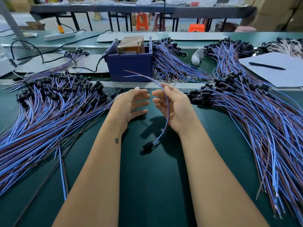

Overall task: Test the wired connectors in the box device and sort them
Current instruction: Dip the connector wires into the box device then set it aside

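My right hand (172,105) pinches one wired connector (166,112) between thumb and forefinger. Its blue and brown wires arc up toward the blue box device (131,66), and its black plug (147,146) hangs low over the green mat. My left hand (131,104) hovers beside it with fingers straight and relaxed, holding nothing. A large pile of wired connectors (49,104) fans out on the left. Another big pile (254,112) lies on the right, and a further bundle (172,64) sits just right of the box.
The box device holds a brown block (131,44) and has a black cable (98,64) running left. A white sheet (278,71) with a black pen (267,66) lies far right. A power strip (59,36) sits at the back left; orange stools (142,21) stand beyond.
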Demonstrator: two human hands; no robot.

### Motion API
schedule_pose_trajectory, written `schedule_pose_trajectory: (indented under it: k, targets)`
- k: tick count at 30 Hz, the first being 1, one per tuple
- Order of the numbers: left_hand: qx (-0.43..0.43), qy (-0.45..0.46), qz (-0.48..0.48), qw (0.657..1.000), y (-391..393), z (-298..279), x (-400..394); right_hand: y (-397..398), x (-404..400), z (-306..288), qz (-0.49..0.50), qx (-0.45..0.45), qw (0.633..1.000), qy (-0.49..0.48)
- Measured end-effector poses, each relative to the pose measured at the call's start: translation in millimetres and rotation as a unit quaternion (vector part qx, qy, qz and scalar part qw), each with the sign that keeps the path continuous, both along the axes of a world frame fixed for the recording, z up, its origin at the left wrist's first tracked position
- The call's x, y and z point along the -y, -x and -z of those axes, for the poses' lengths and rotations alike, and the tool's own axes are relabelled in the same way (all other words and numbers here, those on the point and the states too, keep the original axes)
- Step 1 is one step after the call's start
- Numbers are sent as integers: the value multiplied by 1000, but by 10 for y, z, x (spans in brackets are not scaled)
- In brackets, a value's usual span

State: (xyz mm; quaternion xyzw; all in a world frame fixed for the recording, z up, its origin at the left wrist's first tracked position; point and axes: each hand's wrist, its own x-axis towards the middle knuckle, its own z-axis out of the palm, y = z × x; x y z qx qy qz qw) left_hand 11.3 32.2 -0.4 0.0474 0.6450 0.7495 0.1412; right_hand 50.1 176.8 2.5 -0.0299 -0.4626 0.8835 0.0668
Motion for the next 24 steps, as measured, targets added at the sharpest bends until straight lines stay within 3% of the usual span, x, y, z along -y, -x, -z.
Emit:
schedule_pose_trajectory:
  k: [8, 15, 19, 24]
  targets:
    - [-29, -46, -50, 997, -32, 12, -63, -5, 204, 56, -24, 20, 970, -243]
    - [-60, 22, -32, 997, -44, 29, -90, -15, 268, 83, 32, 8, 949, -313]
    - [-69, 30, -8, 997, -73, 13, -113, -4, 255, 85, 72, 19, 951, -301]
    - [-69, 38, -46, 996, -58, 30, -111, 31, 226, 119, 114, 34, 937, -328]
